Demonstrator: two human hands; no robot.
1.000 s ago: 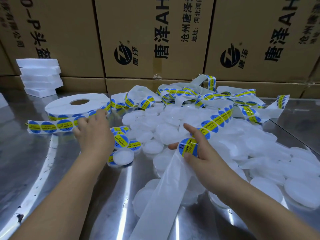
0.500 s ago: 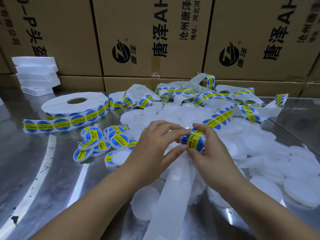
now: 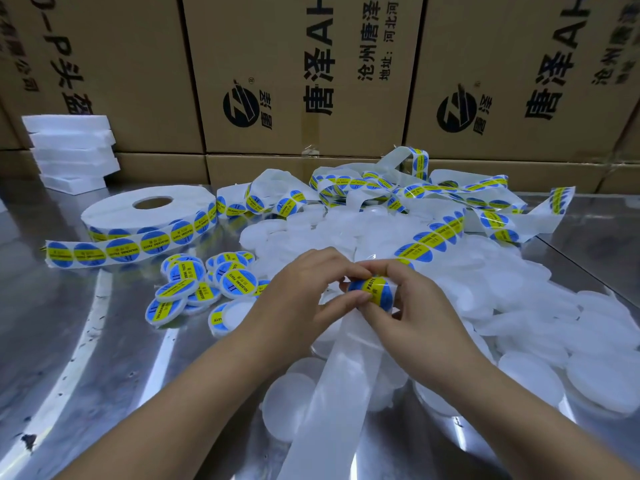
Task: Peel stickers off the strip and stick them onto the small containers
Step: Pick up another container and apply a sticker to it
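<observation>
A blue and yellow round sticker [image 3: 372,292] on the sticker strip [image 3: 429,239] sits between the fingertips of both hands. My left hand [image 3: 298,299] pinches its left edge with thumb and forefinger. My right hand [image 3: 412,306] grips the strip at that same sticker, thumb below. The bare backing of the strip [image 3: 332,393] hangs toward me. A heap of small white round containers [image 3: 502,306] lies under and right of my hands. Several labelled containers [image 3: 204,278] lie in a cluster to the left.
A large roll of stickers [image 3: 149,213] lies at the back left on the steel table [image 3: 86,358]. Tangled strip [image 3: 398,192] runs along the back. A stack of white foam blocks [image 3: 71,150] and a wall of cardboard boxes [image 3: 311,74] stand behind.
My left hand came from the labelled containers at the left over to the sticker in my right hand and now pinches it. My right hand stayed at the strip.
</observation>
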